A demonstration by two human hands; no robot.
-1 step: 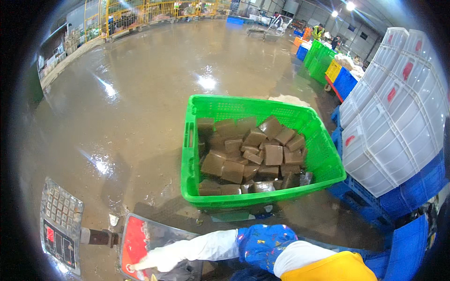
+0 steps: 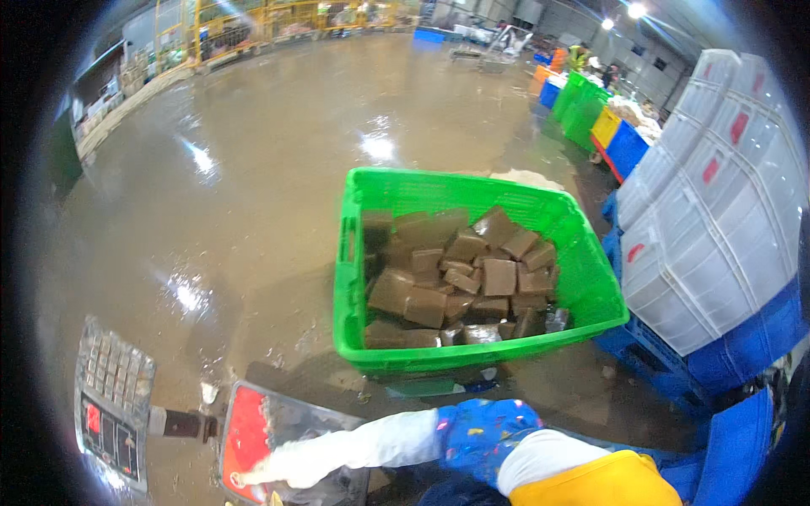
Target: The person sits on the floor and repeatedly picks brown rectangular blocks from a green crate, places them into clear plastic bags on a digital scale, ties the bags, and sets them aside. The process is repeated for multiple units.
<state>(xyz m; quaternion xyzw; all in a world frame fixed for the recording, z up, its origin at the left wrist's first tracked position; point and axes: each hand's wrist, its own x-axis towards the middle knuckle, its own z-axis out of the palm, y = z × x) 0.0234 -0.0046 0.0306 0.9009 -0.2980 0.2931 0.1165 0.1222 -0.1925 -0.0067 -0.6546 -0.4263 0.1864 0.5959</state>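
Observation:
My right arm, in a blue patterned sleeve point(image 2: 485, 434) and a white covering, reaches in from the lower right. At its end, my white-gloved right hand point(image 2: 283, 466) lies over the weighing scale's platform point(image 2: 246, 426), which is red at its left end and dark elsewhere. A finger stretches out to the red part near the platform's near left corner; the other fingers are hard to make out. The scale's keypad panel point(image 2: 114, 405) stands to the left. A small yellowish tip shows at the lower edge beside the hand, too little to identify. My left hand is out of view.
Beyond the scale, a green plastic crate point(image 2: 481, 358) holds several brown blocks point(image 2: 498, 277). Stacked translucent white bins point(image 2: 692, 244) stand on a blue pallet point(image 2: 650, 350) at right. More coloured crates point(image 2: 582, 110) and people are farther back. The brown floor point(image 2: 278, 152) is wet.
The whole view has shifted slightly, so things appear a little farther right. My right hand stays at the same place on the scale platform.

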